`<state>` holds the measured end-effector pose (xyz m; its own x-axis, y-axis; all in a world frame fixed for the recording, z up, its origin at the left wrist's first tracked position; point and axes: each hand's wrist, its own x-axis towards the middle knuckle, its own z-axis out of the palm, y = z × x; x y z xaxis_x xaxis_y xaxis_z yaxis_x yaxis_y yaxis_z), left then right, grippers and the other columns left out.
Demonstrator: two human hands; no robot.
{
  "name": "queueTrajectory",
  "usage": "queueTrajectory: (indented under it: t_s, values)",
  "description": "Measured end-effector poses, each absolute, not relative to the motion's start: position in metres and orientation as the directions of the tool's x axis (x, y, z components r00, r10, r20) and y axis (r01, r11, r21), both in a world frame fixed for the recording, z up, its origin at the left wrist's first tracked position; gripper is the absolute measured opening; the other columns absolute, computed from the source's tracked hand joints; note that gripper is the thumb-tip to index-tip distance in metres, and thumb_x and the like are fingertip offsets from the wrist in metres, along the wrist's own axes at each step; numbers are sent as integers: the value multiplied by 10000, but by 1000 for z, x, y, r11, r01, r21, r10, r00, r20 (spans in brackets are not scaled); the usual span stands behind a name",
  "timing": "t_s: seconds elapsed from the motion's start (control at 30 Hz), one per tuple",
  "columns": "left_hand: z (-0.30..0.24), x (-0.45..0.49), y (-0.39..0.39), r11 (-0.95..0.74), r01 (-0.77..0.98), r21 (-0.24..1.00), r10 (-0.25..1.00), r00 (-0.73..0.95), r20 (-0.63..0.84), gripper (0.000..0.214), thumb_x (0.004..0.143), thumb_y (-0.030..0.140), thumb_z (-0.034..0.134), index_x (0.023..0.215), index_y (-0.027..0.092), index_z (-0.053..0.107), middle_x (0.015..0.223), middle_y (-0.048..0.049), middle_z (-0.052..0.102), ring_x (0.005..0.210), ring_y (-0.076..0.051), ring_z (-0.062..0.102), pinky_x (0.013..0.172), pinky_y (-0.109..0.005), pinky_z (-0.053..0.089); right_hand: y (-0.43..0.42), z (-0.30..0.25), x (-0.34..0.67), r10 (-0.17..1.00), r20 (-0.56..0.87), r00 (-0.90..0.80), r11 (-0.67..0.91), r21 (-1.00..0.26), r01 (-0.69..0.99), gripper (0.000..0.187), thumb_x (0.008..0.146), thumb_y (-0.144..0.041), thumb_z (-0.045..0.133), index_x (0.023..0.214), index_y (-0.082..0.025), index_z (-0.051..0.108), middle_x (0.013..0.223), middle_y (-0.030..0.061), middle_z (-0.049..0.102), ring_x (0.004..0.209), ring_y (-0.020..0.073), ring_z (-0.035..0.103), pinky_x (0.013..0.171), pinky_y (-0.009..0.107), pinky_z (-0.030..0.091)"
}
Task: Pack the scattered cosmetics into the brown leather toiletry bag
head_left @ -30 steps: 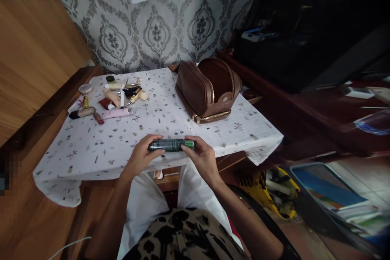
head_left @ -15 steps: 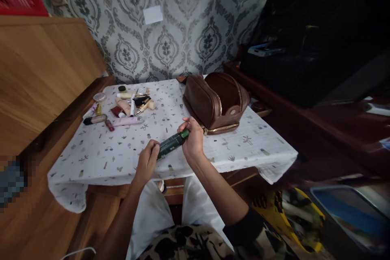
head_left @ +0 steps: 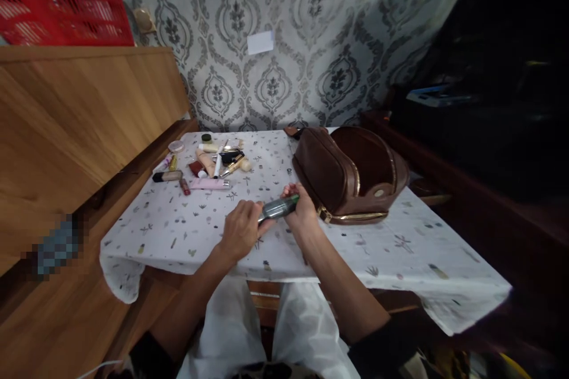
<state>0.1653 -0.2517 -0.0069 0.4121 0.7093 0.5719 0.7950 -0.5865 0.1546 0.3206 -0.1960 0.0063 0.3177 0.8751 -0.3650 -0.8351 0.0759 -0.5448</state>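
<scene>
Both my hands hold a dark green tube [head_left: 279, 208] over the white patterned tablecloth [head_left: 191, 225]. My left hand [head_left: 242, 228] is closed round its near end. My right hand [head_left: 300, 208] grips its far end, close to the brown leather toiletry bag [head_left: 344, 174], which stands unzipped at the table's right. The tube lies tilted, its far end higher.
Several cosmetics [head_left: 207, 163] lie scattered at the table's far left. A wooden headboard-like panel [head_left: 75, 124] runs along the left, with a red crate [head_left: 62, 0] above it. Dark furniture [head_left: 480, 148] stands to the right. Patterned wallpaper [head_left: 284, 41] is behind.
Both hands have carried the tube forward over the table toward the brown bag. The camera has lifted and turned left, so the table sits more central.
</scene>
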Motion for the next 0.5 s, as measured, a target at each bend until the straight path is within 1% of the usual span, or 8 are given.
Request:
queueTrajectory:
  t_s: [0.07,0.1,0.17,0.23,0.3,0.37,0.43,0.5]
  values:
    - [-2,169,-244,-633,773,51,671,514,535,322,998,458,510,1159,188,581,981,-110,644,964,-270,617,805,-367,508,-189,4,325,875,-394,280,29,-535,-845,276,945,-279,597,710,-190,481,538,-67,530,448,72,520,470,174,507]
    - [1,171,-239,-649,760,36,665,543,513,332,997,460,512,1169,184,582,996,-116,641,985,-275,616,810,-369,514,-186,3,327,876,-403,264,12,-531,-848,291,948,-295,593,704,-193,469,540,-67,524,445,74,513,469,180,509]
    - [7,177,-232,-656,751,81,687,548,477,338,998,461,509,1181,185,580,1042,-121,634,1036,-275,614,825,-364,527,-179,6,331,877,-411,249,-3,-524,-852,299,943,-277,583,691,-197,443,543,-72,508,439,71,492,467,177,500]
    - [13,184,-224,-630,748,208,738,494,459,325,997,457,510,1179,197,579,1096,-109,627,1048,-255,622,839,-346,536,-172,13,335,871,-416,260,10,-516,-857,295,934,-208,552,675,-200,410,540,-81,484,436,64,466,467,165,486]
    - [19,192,-214,-601,701,384,783,419,460,286,991,432,521,1153,206,586,1127,-88,632,1025,-222,636,871,-326,533,-166,24,339,855,-424,298,47,-509,-859,298,929,-150,506,659,-202,393,538,-82,465,443,61,447,463,155,467]
    - [24,200,-203,-541,606,583,839,339,426,250,984,416,526,1089,202,604,1072,-65,660,974,-196,651,875,-308,530,-162,37,340,828,-435,354,96,-512,-854,313,927,-110,470,640,-203,387,538,-78,450,451,56,435,458,145,439]
    - [28,207,-189,-368,487,792,924,291,250,303,979,466,516,1037,187,620,928,-34,674,791,-161,661,742,-278,543,-160,46,339,808,-436,397,129,-527,-840,334,929,-90,443,620,-200,381,533,-75,431,451,47,428,453,139,404]
    - [28,210,-174,-90,377,922,942,333,-44,404,974,536,492,1018,161,636,776,-10,651,595,-127,615,571,-241,502,-159,49,334,799,-424,426,146,-551,-822,349,934,-89,433,605,-196,381,528,-72,421,450,43,428,450,143,382]
